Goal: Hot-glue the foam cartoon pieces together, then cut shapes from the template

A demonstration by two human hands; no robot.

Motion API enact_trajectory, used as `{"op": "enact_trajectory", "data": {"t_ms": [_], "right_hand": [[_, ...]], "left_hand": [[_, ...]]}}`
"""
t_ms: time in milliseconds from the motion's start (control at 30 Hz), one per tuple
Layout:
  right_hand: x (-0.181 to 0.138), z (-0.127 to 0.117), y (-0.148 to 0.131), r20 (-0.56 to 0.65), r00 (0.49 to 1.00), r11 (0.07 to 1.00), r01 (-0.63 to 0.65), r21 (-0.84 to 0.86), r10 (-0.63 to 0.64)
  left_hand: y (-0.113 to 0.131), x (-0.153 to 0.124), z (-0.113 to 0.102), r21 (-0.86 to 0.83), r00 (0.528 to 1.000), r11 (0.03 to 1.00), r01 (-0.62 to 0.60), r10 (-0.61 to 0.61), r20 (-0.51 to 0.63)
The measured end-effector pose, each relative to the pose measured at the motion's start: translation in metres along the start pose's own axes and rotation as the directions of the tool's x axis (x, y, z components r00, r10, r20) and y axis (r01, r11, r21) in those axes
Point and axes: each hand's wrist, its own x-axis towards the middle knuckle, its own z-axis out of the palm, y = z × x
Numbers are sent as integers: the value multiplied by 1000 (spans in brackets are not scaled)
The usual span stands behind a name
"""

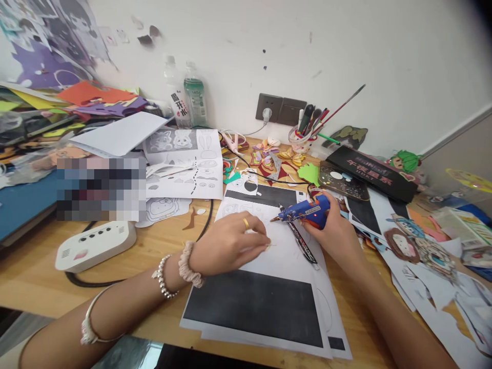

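My right hand (333,225) is wrapped round a blue hot glue gun (307,211), its nozzle pointing left over the paper. Just left of that nozzle, my left hand (234,241) is closed in a pinch, with a tiny pale piece at the fingertips that is too small to name. Both hands are above printed sheets (251,307) with large black blocks and faint line drawings. Beneath the glue gun, a black pen (302,243) lies slantwise on the paper.
A white speaker-like box (96,246) stands at the left with a black cable. Behind are two bottles (195,95), a pen cup (303,136) and a wall socket (269,107). Paper cut-outs (418,246) crowd the right, and coloured scraps (100,97) pile up at the left.
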Motion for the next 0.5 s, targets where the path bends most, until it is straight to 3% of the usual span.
{"op": "enact_trajectory", "data": {"t_ms": [67,133,233,333,500], "right_hand": [[1,0,0,9,1000,1000,-2,23,2],[1,0,1,10,1000,1000,-5,22,5],[2,1,2,-2,1000,1000,17,14,-17],[1,2,2,-5,1000,1000,26,6,-26],[1,2,2,-4,1000,1000,15,4,-15]], "left_hand": [[-2,1,-4,-122,974,981,150,-168,-150],[-6,3,-7,-282,899,907,314,-379,-219],[-12,4,-8,-566,751,681,465,-642,-156],[-17,4,-5,-740,676,481,470,-735,-48],[-17,7,3,-820,671,354,450,-740,48]]}}
